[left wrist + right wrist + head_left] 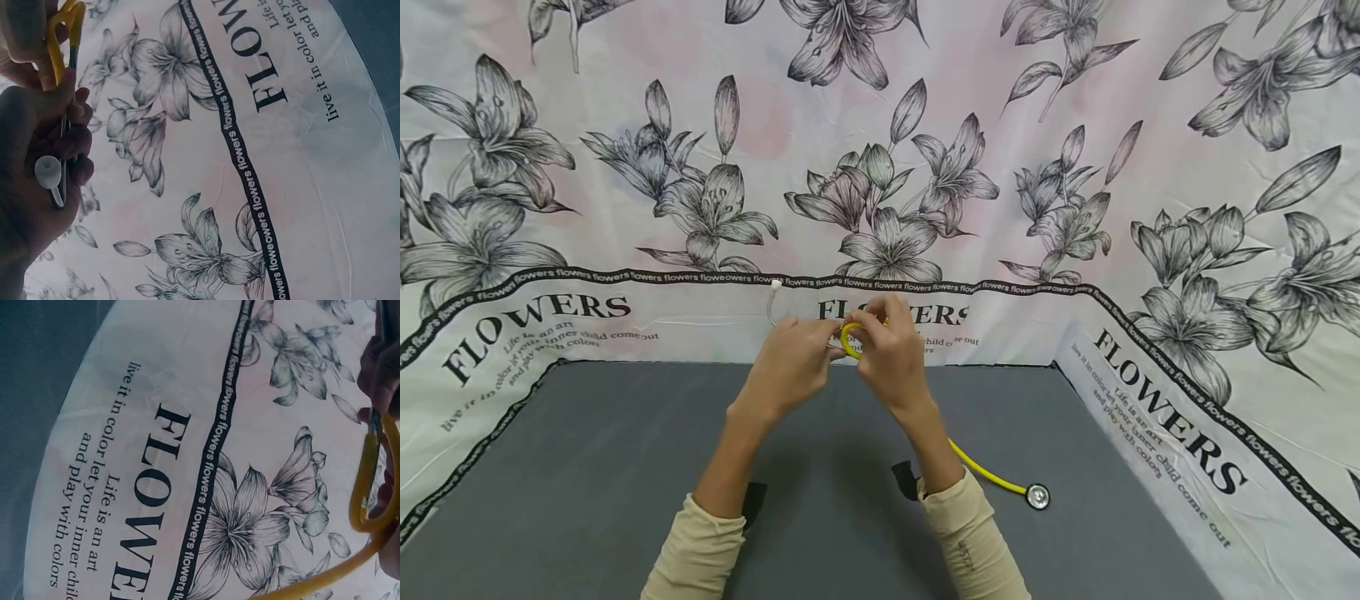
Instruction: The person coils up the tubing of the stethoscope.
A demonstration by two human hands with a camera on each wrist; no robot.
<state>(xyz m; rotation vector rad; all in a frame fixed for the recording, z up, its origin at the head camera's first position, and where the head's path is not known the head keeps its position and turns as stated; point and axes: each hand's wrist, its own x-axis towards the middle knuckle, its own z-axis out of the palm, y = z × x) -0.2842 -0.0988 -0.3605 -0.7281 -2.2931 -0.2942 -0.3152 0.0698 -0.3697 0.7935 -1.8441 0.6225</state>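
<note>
A stethoscope with yellow tubing [988, 475] is held up over the far edge of the grey surface. My left hand [790, 362] grips its metal ear tubes [64, 134], the fingers curled round them. A white ear tip [48, 172] pokes out of that hand, and one also shows above it in the head view. Close beside it, my right hand [891, 354] pinches the yellow tubing where it bends into a loop [359, 506] near the metal tubes. From there the tubing runs down behind the right forearm to the round metal chest piece [1037, 497], low on the right.
A grey tabletop [647, 450] spreads beneath both arms. White cloth with black flower drawings and lettering [760, 167] hangs behind it and borders both sides. Dark pieces [904, 481] show beside both forearms near the sleeve cuffs.
</note>
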